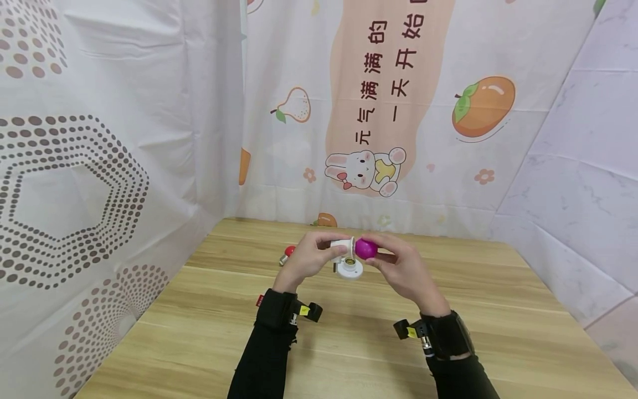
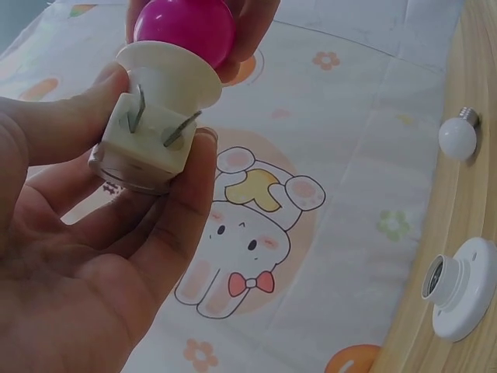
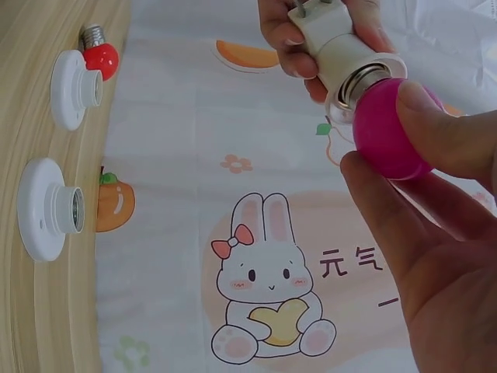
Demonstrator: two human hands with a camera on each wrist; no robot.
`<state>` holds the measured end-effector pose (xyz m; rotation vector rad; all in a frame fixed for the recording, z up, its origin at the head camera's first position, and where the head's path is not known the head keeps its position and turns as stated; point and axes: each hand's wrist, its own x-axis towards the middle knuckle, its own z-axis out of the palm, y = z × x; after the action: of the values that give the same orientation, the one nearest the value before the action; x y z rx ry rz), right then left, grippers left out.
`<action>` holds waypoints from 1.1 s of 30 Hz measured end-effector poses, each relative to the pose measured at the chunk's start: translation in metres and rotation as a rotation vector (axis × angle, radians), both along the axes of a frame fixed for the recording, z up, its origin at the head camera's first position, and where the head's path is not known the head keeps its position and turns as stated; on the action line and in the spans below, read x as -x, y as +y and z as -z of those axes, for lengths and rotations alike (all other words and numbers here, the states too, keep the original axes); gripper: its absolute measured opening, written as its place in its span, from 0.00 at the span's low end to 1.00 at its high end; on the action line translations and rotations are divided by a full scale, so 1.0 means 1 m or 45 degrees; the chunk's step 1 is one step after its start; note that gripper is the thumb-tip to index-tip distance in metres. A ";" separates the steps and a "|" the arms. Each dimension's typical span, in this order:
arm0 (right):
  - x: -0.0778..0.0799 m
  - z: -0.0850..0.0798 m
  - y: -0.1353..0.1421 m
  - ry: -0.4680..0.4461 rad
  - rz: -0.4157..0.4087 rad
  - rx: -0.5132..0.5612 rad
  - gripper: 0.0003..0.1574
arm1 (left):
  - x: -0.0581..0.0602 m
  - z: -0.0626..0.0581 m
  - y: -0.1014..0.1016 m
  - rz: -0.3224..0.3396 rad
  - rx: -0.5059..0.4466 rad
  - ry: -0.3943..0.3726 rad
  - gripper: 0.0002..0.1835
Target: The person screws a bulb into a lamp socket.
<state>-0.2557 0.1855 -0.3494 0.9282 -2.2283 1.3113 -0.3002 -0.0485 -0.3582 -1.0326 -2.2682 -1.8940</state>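
Observation:
My left hand (image 1: 305, 256) grips a white plug-in lamp socket (image 2: 151, 128) between thumb and fingers; two metal prongs stick out of its side in the left wrist view. A magenta light bulb (image 1: 366, 249) is pinched in my right hand (image 1: 406, 271), thumb on one side and fingertips on the other. In the right wrist view the bulb's metal screw base (image 3: 363, 81) sits at the socket's mouth, partly inside the rim. Both hands are raised above the table, close together. Below them in the head view stands a round white lamp base (image 1: 350, 271).
Two white lamp bases, a nearer one (image 3: 39, 210) and a farther one (image 3: 68, 93), stand on the wooden table (image 1: 349, 343). A red bulb (image 3: 101, 61) lies beyond them. The left wrist view shows a white bulb (image 2: 458, 140). A printed curtain (image 1: 428, 183) hangs behind.

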 end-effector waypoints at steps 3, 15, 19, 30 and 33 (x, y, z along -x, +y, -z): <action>0.000 0.001 -0.001 0.051 -0.009 -0.010 0.32 | 0.000 0.000 0.000 -0.002 -0.003 -0.017 0.15; 0.002 0.002 0.000 0.171 -0.027 -0.052 0.34 | 0.000 -0.001 -0.001 -0.006 0.016 -0.042 0.15; 0.002 0.002 0.000 0.187 -0.023 -0.062 0.34 | -0.001 -0.001 -0.001 -0.006 0.019 -0.047 0.15; 0.000 0.001 0.001 0.108 0.001 -0.061 0.31 | 0.001 0.000 0.000 0.028 0.001 -0.008 0.16; 0.000 0.000 0.002 0.046 0.010 -0.050 0.31 | 0.000 0.000 0.000 0.032 0.000 -0.008 0.16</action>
<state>-0.2558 0.1870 -0.3497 0.9485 -2.2358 1.2413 -0.3002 -0.0482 -0.3577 -1.0617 -2.2698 -1.9090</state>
